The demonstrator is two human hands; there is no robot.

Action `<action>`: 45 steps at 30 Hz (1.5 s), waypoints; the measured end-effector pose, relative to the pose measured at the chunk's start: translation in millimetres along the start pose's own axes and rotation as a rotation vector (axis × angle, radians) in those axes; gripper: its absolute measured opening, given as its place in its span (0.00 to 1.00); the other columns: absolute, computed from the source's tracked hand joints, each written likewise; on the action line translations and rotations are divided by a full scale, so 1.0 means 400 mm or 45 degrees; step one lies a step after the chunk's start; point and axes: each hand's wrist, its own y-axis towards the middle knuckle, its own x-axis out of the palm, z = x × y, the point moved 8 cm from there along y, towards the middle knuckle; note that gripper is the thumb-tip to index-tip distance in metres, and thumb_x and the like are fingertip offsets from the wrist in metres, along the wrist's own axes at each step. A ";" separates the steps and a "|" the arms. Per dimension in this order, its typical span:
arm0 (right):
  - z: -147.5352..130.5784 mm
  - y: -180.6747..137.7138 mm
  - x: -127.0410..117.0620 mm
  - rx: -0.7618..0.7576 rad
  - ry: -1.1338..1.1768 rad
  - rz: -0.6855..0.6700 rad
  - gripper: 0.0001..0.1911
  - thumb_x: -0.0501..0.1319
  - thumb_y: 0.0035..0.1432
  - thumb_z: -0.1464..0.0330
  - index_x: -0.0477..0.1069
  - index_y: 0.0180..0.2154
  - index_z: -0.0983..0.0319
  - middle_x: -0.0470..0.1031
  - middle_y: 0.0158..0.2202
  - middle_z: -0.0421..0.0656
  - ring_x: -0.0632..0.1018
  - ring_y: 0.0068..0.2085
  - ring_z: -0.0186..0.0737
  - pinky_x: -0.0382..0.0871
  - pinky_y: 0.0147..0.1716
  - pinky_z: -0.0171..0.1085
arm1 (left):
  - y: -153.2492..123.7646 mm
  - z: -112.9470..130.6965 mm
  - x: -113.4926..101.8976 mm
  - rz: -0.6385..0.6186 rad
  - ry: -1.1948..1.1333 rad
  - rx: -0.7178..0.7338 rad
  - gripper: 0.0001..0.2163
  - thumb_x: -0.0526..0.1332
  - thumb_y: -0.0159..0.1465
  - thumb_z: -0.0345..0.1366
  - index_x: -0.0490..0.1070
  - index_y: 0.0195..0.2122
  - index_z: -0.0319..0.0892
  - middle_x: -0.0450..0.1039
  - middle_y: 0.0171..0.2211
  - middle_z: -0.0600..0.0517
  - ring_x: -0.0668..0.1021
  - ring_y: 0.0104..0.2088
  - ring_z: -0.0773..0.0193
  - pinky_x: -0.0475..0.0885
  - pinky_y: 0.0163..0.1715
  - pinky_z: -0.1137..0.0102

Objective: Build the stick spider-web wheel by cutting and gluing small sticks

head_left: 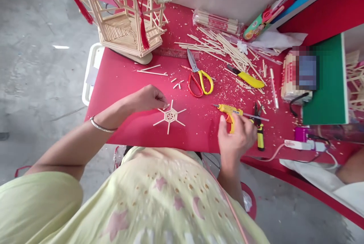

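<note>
A six-armed star of thin wooden sticks, with a small web-like hexagon at its middle, lies flat near the table's front edge. Just above its upper left arms, my left hand is closed in a pinch; whatever tiny piece the fingertips hold is too small to name. To the right, my right hand has its thumb and fingers around the handle of a yellow hot glue gun, whose nozzle points left. A clear glue stick sticks out of the gun's back.
Scissors, a yellow utility knife and pliers lie on the red table. Loose sticks and shavings cover the back. A stick-built pavilion stands back left. At right are a power strip and another person's arm.
</note>
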 end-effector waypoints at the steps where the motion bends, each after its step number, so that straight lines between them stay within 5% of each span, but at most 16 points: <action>1: -0.052 -0.014 0.006 -0.110 0.150 -0.025 0.16 0.62 0.68 0.59 0.78 0.51 0.60 0.78 0.47 0.52 0.76 0.49 0.50 0.68 0.52 0.49 | 0.008 0.003 0.003 -0.018 0.046 0.007 0.10 0.66 0.51 0.37 0.84 0.31 0.39 0.77 0.23 0.52 0.72 0.24 0.68 0.62 0.24 0.74; 4: -0.208 -0.066 0.065 -0.456 0.513 -0.324 0.10 0.62 0.68 0.67 0.80 0.49 0.57 0.80 0.43 0.45 0.77 0.44 0.41 0.71 0.48 0.41 | 0.027 0.002 0.015 -0.077 0.174 0.005 0.10 0.64 0.51 0.36 0.84 0.30 0.39 0.77 0.23 0.53 0.73 0.25 0.68 0.62 0.24 0.75; 7: -0.273 -0.100 0.117 -0.543 0.597 -0.443 0.12 0.63 0.68 0.68 0.79 0.51 0.57 0.79 0.43 0.45 0.76 0.44 0.41 0.70 0.47 0.40 | 0.034 -0.003 0.027 -0.126 0.251 -0.023 0.11 0.64 0.51 0.37 0.84 0.31 0.39 0.76 0.23 0.54 0.72 0.25 0.68 0.61 0.25 0.74; 22: -0.263 -0.124 0.175 -0.522 0.552 -0.570 0.16 0.59 0.69 0.72 0.79 0.54 0.53 0.78 0.44 0.46 0.73 0.45 0.43 0.68 0.48 0.42 | 0.049 0.004 0.051 -0.211 0.294 -0.023 0.08 0.63 0.51 0.35 0.82 0.26 0.39 0.70 0.19 0.55 0.65 0.21 0.71 0.55 0.22 0.74; 45: -0.264 -0.132 0.176 -0.517 0.463 -0.481 0.15 0.58 0.70 0.70 0.80 0.51 0.54 0.77 0.41 0.45 0.76 0.41 0.39 0.67 0.43 0.38 | 0.028 0.003 0.046 -0.197 0.285 -0.065 0.09 0.63 0.53 0.37 0.81 0.26 0.39 0.69 0.18 0.54 0.67 0.20 0.70 0.57 0.21 0.74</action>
